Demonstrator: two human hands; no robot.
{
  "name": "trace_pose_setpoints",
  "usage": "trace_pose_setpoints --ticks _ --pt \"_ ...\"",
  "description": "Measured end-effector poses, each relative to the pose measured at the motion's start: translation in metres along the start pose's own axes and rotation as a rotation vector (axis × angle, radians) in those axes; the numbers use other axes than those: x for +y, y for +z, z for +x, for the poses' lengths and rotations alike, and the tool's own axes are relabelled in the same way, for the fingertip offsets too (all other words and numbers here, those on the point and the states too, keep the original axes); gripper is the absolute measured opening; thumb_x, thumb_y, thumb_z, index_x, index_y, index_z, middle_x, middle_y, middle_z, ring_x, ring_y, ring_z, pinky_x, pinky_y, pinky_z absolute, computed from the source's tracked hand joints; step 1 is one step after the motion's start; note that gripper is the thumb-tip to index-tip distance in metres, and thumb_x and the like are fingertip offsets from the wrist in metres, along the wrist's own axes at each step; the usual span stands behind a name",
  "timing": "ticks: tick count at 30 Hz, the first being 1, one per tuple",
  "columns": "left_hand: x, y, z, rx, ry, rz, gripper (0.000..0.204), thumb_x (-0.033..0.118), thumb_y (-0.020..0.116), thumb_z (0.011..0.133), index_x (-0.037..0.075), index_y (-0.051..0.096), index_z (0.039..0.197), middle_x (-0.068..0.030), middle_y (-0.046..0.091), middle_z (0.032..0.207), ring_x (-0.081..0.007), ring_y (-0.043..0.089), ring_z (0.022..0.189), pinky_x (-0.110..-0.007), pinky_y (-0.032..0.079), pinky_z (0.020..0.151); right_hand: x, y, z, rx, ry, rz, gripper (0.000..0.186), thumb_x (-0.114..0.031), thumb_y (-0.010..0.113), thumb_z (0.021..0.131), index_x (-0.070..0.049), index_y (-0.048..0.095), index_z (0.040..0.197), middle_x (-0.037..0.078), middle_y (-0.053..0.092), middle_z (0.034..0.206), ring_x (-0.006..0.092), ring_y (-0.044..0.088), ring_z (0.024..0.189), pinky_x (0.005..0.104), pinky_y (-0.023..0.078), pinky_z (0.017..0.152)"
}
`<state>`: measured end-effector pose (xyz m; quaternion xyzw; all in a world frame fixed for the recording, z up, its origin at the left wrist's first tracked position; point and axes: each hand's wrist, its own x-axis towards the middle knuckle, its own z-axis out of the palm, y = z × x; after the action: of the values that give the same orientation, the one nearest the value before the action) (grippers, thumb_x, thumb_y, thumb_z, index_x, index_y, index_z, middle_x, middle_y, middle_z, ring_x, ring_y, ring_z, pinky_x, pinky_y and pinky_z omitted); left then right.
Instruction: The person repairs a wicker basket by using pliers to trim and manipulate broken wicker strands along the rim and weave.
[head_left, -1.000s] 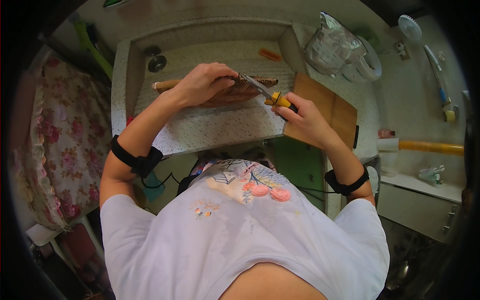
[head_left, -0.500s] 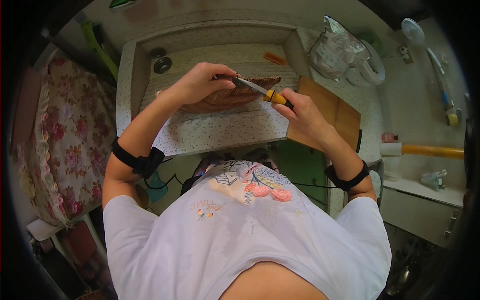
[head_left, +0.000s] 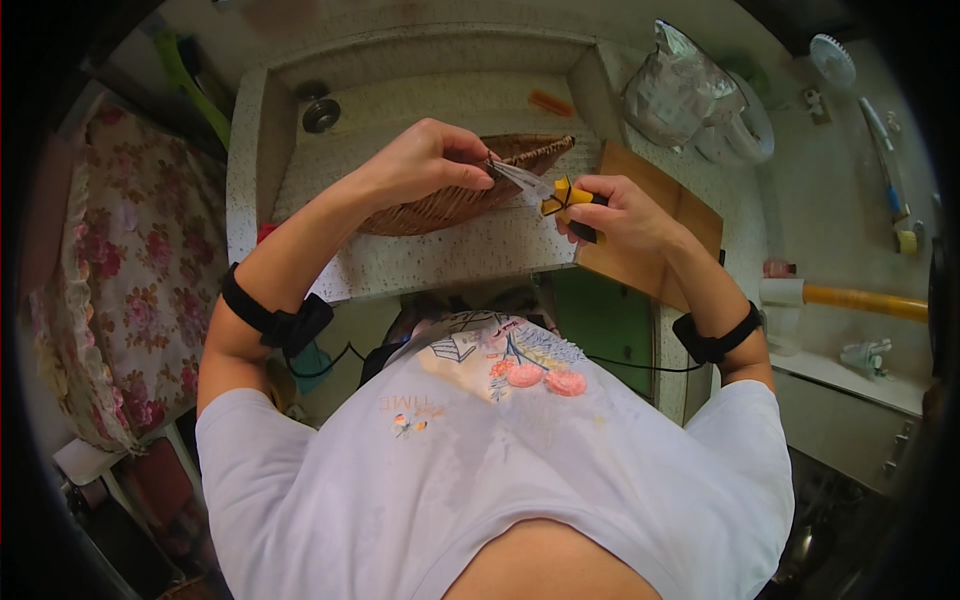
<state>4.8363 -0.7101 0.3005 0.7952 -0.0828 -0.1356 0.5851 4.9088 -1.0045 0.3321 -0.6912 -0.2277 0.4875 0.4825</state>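
My right hand (head_left: 618, 212) grips a pair of scissors (head_left: 525, 183) with yellow and black handles. Their pale blades point left and look slightly apart. At the blade tips, my left hand (head_left: 445, 160) has its thumb and forefinger pinched together on something small and dark that I cannot make out. Beneath both lies a brown woven basket (head_left: 425, 212), tilted in the speckled stone sink (head_left: 455, 262); my left hand and wrist cover part of it.
A wooden board (head_left: 670, 215) lies at the sink's right edge. Behind it stand a crumpled silver bag (head_left: 672, 90) and a clear container (head_left: 745, 135). The drain (head_left: 320, 115) is at the sink's far left, and an orange-brown piece (head_left: 550, 102) lies at the back.
The scissors have turned in my right hand, and their handles and blades now show spread. My right hand has shifted slightly right, my left hand slightly right too. More of the basket shows.
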Motion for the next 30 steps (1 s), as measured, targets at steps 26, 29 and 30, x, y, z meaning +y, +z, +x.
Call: trace_pose_setpoints --ticks 26,29,30 --pt "-0.074 0.116 -0.001 0.351 0.167 0.440 0.025 0.017 0.082 0.071 0.008 0.069 0.090 -0.0069 0.064 0.086 -0.0271 0.063 0.084 -0.039 0.053 0.071 0.134 0.046 -0.044 0.447 -0.194 -0.632 0.022 -0.013 0.075 0.085 -0.003 0.062 0.100 0.014 0.062 0.086 0.0324 0.061 0.077 0.0394 0.049 0.068" --pt "-0.090 0.125 -0.007 0.323 0.235 0.402 0.023 0.014 0.081 0.071 0.010 0.070 0.092 -0.0057 0.063 0.087 -0.0260 0.062 0.086 -0.039 0.052 0.072 0.160 0.058 -0.041 0.469 -0.164 -0.528 0.023 -0.013 0.075 0.084 -0.003 0.062 0.100 0.013 0.062 0.087 0.0322 0.061 0.077 0.0383 0.049 0.069" --pt "-0.092 0.125 -0.009 0.296 0.218 0.402 0.023 0.014 0.081 0.071 0.010 0.070 0.092 -0.0057 0.063 0.087 -0.0260 0.062 0.086 -0.039 0.052 0.072 0.160 0.057 -0.043 0.406 -0.100 -0.528 0.023 -0.011 0.074 0.085 -0.002 0.063 0.103 0.012 0.066 0.095 0.0290 0.066 0.084 0.0329 0.052 0.074"
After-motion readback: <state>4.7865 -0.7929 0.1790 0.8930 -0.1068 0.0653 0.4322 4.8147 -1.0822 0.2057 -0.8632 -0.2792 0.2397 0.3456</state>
